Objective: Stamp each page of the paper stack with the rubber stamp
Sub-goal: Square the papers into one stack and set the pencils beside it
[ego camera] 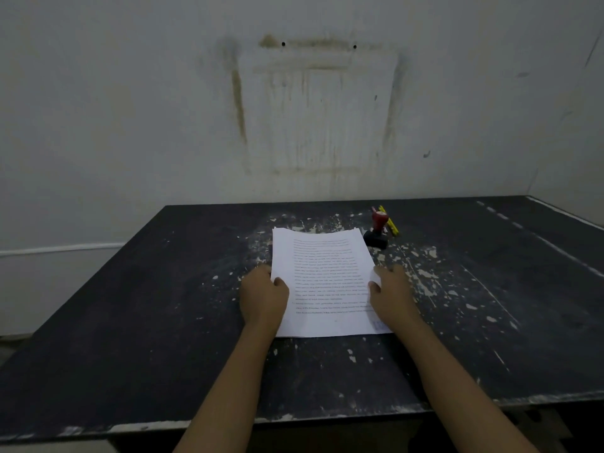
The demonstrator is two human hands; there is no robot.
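A white paper stack [325, 276] with printed text lies flat in the middle of the dark table [130, 322]. A faint blue stamp mark shows at its near right corner. My left hand [263, 299] grips the stack's left edge, thumb on top. My right hand [390, 297] holds the right edge, thumb on the page. The rubber stamp [377, 230], with a red handle and black base, stands upright just beyond the stack's far right corner, apart from both hands.
A yellow object [390, 222] lies behind the stamp. The tabletop is black with chipped pale patches. A stained white wall rises behind the table's far edge. The table's front edge runs close to me.
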